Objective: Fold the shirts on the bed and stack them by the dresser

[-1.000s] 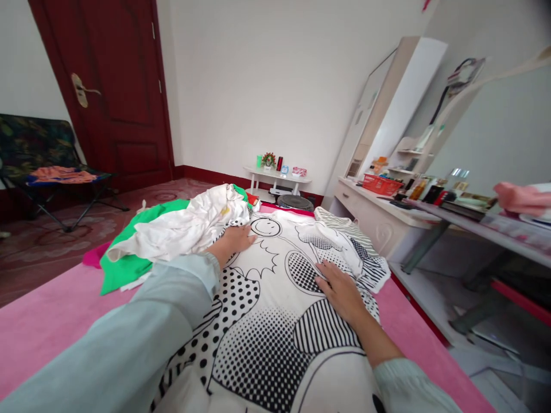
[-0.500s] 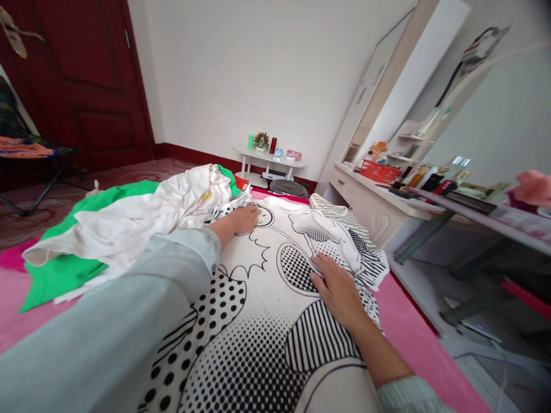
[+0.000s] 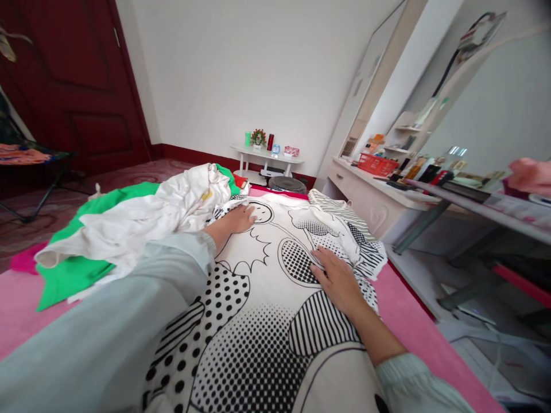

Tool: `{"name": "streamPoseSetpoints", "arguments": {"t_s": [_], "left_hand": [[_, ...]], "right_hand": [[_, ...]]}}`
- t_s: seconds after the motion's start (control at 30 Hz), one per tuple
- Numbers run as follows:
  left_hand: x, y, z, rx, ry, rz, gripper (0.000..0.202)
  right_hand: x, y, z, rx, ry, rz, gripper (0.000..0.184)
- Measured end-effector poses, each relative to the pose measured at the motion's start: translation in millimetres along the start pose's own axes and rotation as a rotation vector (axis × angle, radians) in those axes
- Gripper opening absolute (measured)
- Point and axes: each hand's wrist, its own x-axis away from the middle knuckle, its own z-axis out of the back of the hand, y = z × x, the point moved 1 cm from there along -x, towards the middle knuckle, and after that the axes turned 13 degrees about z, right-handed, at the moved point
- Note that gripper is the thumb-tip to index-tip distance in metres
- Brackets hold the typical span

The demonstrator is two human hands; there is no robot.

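A white garment with black dots, stripes and cartoon outlines [image 3: 258, 287] lies spread out before me on a pink bed cover [image 3: 408, 321]. My left hand [image 3: 236, 218] rests palm down near its far left part, beside a printed round face, with the fingers stretched out. Farther right and closer to me, my right hand [image 3: 338, 280] lies flat on the cloth by a dotted oval, fingers extended. Neither hand grips the fabric. The garment's far right part, with striped and dotted trim, is bunched in folds.
Left of the garment is a heap of white clothing [image 3: 124, 221] and green cloth [image 3: 77, 269]. A striped cloth [image 3: 344, 212] lies at the far right. Beyond stand a low white shelf [image 3: 267, 154] and a round dark object [image 3: 287, 184]. A dressing table [image 3: 365, 195] with a red basket [image 3: 377, 164] is to the right.
The view has shifted slightly. My left hand has slid a little left and toward me relative to the printed face; my right hand stays in about the same place on the garment.
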Motion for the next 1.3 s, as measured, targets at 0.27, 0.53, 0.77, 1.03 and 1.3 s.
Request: {"name": "streamPoseSetpoints", "arguments": {"t_s": [0.27, 0.53, 0.77, 1.03, 1.3], "left_hand": [[113.7, -19.7, 11.2, 0.004, -0.036, -0.247, 0.06], [223.3, -56.1, 39.2, 0.037, -0.104, -0.331, 0.059], [294.2, -80.2, 54.0, 0.214, -0.175, -0.376, 0.058], [354.3, -63.2, 93.0, 0.709, -0.457, -0.387, 0.03], [380.0, -46.6, 100.0, 0.906, -0.579, -0.347, 0.008]], "right_hand": [[1.3, 2.9, -5.3, 0.057, 0.042, 0.038, 0.048], [0.0, 10.2, -8.3, 0.081, 0.087, 0.107, 0.047], [-0.9, 14.7, -11.7, 0.081, 0.098, 0.122, 0.047], [-2.5, 15.8, -12.3, 0.085, 0.094, 0.118, 0.047], [-3.0, 18.8, -14.7, 0.066, 0.104, 0.119, 0.047]]}}
